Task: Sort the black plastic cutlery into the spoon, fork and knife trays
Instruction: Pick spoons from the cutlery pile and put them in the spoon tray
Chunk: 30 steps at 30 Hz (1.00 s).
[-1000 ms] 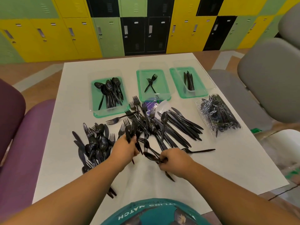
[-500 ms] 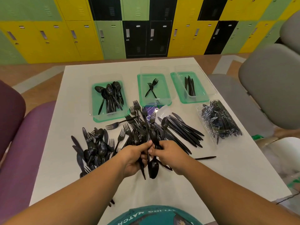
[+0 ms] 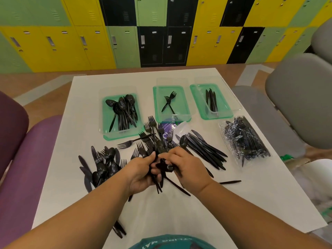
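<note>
Black plastic filled the middle of the white table (image 3: 260, 194). The left hand (image 3: 140, 174) gripped a bundle of cutlery (image 3: 157, 147), fingers curled round its stems. Fork heads fanned out above the fist toward the trays, and handles stuck out below it toward the person. The right hand (image 3: 188, 168) met the bundle from the right, its fingertips pinching a single black piece (image 3: 167, 167) at the bundle's near side. Whether that piece was a spoon, fork or knife could not be told.

3 green trays stood in a row along the far side, apart from one another. The spoon tray (image 3: 122, 137), at the left, held a thick stack of spoons (image 3: 124, 112). The fork tray (image 3: 156, 103), in the middle, held 2 crossed forks (image 3: 168, 103). The knife tray (image 3: 215, 117), at the right, held a few knives (image 3: 212, 101). In this view the bundle's fork heads showed just short of the fork tray's near rim.

A mixed pile (image 3: 102, 168) lay left of the left hand, near the table's left edge. A row of knives (image 3: 204, 150) lay right of the hands, and a wrapped pack (image 3: 244, 141) sat close to the right edge. 1 lone handle (image 3: 230, 182) lay beside the right wrist. White tabletop showed between the hands and the near edge, and on the right, nearer than the pack.
</note>
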### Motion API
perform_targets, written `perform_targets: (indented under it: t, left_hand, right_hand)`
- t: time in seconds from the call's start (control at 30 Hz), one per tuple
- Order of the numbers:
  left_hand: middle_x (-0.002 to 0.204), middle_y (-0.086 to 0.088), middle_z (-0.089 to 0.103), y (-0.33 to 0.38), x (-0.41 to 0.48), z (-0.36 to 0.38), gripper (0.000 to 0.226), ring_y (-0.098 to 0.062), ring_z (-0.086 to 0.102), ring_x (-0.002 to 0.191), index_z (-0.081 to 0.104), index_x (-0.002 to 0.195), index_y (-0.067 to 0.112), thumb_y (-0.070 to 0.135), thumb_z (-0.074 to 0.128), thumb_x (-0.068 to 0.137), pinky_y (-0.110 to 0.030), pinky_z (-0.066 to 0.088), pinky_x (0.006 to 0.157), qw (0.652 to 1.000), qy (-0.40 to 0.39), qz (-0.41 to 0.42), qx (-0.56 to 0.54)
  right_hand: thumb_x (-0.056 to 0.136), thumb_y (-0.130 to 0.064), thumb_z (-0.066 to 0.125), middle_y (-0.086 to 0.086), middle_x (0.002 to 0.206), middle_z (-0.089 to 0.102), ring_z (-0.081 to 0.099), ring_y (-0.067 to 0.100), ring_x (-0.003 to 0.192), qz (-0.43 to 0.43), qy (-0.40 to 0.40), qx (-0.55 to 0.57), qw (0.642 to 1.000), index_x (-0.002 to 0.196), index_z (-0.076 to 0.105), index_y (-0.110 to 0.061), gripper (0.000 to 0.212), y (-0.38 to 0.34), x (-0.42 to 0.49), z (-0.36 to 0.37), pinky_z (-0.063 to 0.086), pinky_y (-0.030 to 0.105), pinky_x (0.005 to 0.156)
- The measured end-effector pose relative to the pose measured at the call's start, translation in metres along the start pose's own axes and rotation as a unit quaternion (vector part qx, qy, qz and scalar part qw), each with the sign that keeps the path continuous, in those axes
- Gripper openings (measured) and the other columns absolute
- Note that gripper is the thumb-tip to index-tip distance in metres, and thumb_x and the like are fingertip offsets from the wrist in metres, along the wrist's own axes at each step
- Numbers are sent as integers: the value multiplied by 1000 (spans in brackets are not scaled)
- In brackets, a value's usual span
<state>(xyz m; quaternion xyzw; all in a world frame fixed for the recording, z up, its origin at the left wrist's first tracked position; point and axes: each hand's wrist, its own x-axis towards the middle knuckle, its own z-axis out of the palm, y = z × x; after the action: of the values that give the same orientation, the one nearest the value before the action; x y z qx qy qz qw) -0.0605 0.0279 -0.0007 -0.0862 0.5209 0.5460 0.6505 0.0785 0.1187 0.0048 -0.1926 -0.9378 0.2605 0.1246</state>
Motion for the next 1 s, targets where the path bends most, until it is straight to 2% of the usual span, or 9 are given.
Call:
perform_targets:
  t: [0.1, 0.2, 0.3, 0.47, 0.6, 0.7, 0.8, 0.9, 1.0]
  left_hand:
    - [58, 1, 36, 0, 1, -4, 33, -11, 30, 55, 46, 118, 10, 36, 40, 99, -30, 43, 66, 993, -82, -6, -80]
    - [54, 2, 35, 4, -6, -4, 32, -9, 34, 45, 45, 117, 10, 34, 43, 95, -22, 48, 54, 979, -151, 3, -137]
    - [56, 4, 34, 6, -6, -8, 32, -7, 36, 43, 50, 109, 9, 35, 49, 91, -22, 49, 49, 970, -182, 7, -160]
    - [53, 6, 29, 9, -5, -13, 10, -4, 32, 38, 63, 77, 10, 19, 60, 81, -21, 47, 46, 989, -120, 21, -89]
    - [51, 7, 28, 20, 0, -16, 9, -4, 31, 38, 63, 82, 11, 21, 62, 80, -21, 46, 46, 990, -84, 67, -96]
    - [50, 8, 28, 33, 1, -23, 12, -5, 30, 40, 57, 81, 15, 24, 59, 88, -27, 42, 60, 991, -43, 118, -43]
    - [53, 7, 29, 40, -2, -25, 21, -7, 30, 45, 53, 76, 15, 25, 53, 95, -27, 36, 60, 986, 3, 166, 29]
    - [60, 0, 39, 44, -3, -23, 25, -13, 38, 54, 52, 75, 15, 29, 55, 95, -28, 39, 59, 973, 63, 188, 118]
    - [71, -3, 46, 46, -3, -22, 19, -15, 41, 62, 57, 84, 18, 33, 54, 95, -28, 40, 63, 962, 86, 199, 167]
  right_hand:
    - [78, -17, 40, -4, 108, 62, 64, 18, 70, -27, 9, -47, 998, 122, 63, -26, 50, 0, 1, 3, 52, 25, 55]
    - [76, -15, 37, -5, 118, 59, 66, 20, 77, -41, -2, -40, 998, 125, 58, -27, 55, 2, 3, 3, 56, 28, 61]
    - [77, -14, 37, -6, 122, 57, 66, 20, 84, -55, -11, -35, 998, 128, 55, -28, 56, 4, 6, 2, 57, 29, 69]
    - [77, -9, 32, -7, 130, 56, 65, 18, 99, -104, -43, -37, 993, 133, 53, -28, 63, 11, 11, 5, 57, 29, 81]
    - [75, 3, 39, -3, 123, 55, 64, 21, 80, -103, -42, -52, 992, 134, 44, -30, 68, 27, 7, 12, 55, 28, 67]
    - [86, 0, 51, 0, 113, 51, 54, 19, 69, 56, -45, -40, 997, 119, 49, -23, 40, 37, 13, 11, 44, 28, 61]
    - [92, -13, 50, 2, 94, 55, 50, 17, 74, 250, -41, -36, 967, 90, 50, -18, 5, 52, 28, 7, 37, 26, 66]
    - [93, -31, 56, 0, 71, 52, 52, 18, 68, 342, -63, -36, 937, 69, 45, -18, 29, 60, 44, 7, 39, 25, 60]
    - [91, -38, 58, 1, 67, 56, 55, 17, 61, 371, -83, -39, 924, 71, 57, -12, 33, 61, 55, 10, 38, 24, 51]
